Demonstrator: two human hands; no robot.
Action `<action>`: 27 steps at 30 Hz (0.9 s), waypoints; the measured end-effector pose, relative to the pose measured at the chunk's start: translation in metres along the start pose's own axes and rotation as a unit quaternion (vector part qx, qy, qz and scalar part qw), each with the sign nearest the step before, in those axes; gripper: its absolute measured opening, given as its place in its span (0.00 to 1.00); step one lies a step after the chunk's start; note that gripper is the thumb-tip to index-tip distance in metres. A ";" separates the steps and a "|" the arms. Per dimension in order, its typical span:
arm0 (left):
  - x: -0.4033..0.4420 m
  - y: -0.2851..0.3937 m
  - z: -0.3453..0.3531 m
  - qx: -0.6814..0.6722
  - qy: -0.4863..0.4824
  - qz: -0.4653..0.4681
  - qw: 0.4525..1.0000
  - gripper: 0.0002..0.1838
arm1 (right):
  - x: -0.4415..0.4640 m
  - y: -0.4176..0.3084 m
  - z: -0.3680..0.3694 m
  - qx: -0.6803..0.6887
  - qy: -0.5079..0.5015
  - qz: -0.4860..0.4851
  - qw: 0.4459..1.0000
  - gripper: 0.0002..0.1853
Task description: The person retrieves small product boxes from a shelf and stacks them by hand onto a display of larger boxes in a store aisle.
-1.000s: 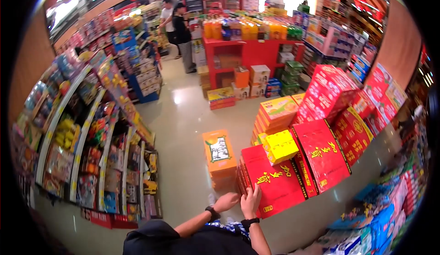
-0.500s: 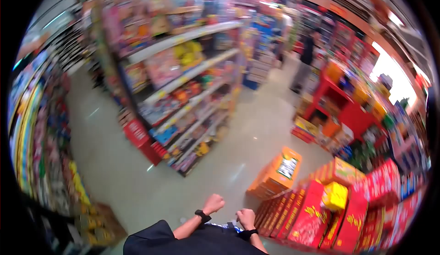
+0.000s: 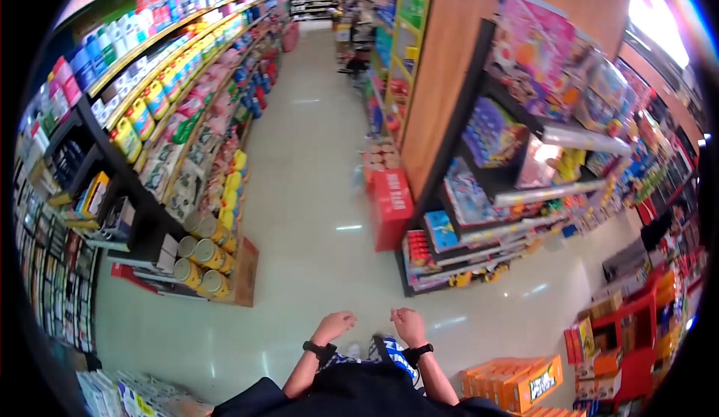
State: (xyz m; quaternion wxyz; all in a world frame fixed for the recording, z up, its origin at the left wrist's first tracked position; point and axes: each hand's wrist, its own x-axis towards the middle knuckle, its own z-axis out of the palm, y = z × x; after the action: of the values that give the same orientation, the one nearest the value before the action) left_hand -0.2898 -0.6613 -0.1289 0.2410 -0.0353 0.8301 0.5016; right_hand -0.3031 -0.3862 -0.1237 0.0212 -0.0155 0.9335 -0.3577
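My left hand [image 3: 334,328] is held out in front of my body, fingers curled in, with nothing seen in it. Opposite it, my right hand [image 3: 409,327] is also curled into a loose fist and shows nothing in its grip. A gap separates the two hands, and neither touches any goods. Dark bands circle both wrists. Below and between them appear a blue-and-white patterned garment [image 3: 389,349] and the tiled floor [image 3: 299,215]. Nearest to the right hand are the orange cartons [image 3: 517,383] at the lower right.
An aisle runs ahead between a left shelf of bottles and packets [image 3: 187,95] and a toy shelf [image 3: 487,185] on the right. A red box [image 3: 391,203] stands at the right shelf's end. Yellow cans [image 3: 213,256] sit at the left shelf's corner. A red display stand [image 3: 636,334] is at right.
My view has swung left, from the toy shelf and red gift boxes to the aisle. The orange cartons now lie lower right. Both hands stay raised and curled, now more level with each other.
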 end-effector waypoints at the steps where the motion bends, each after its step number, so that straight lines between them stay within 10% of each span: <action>1: -0.001 -0.008 -0.015 -0.013 0.025 -0.004 1.000 0.20 | 0.013 -0.011 0.007 -0.031 -0.044 -0.005 0.999 0.22; 11: 0.096 -0.108 -0.160 -0.059 0.131 -0.032 0.989 0.19 | 0.195 -0.060 0.087 0.019 -0.089 -0.097 0.991 0.21; 20: 0.218 -0.011 -0.322 0.059 0.208 -0.009 0.976 0.19 | 0.395 -0.134 0.114 0.018 -0.101 -0.137 0.985 0.17; 27: 0.317 -0.022 -0.369 0.054 0.068 -0.050 0.995 0.21 | 0.503 -0.173 0.141 0.045 -0.126 -0.122 0.983 0.13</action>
State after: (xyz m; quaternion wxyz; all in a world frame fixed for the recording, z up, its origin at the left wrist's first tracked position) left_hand -0.6974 -0.9278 -0.1442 0.2101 -0.0982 0.8676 0.4398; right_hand -0.7963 -0.6315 -0.1270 0.0952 -0.1735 0.8972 -0.3948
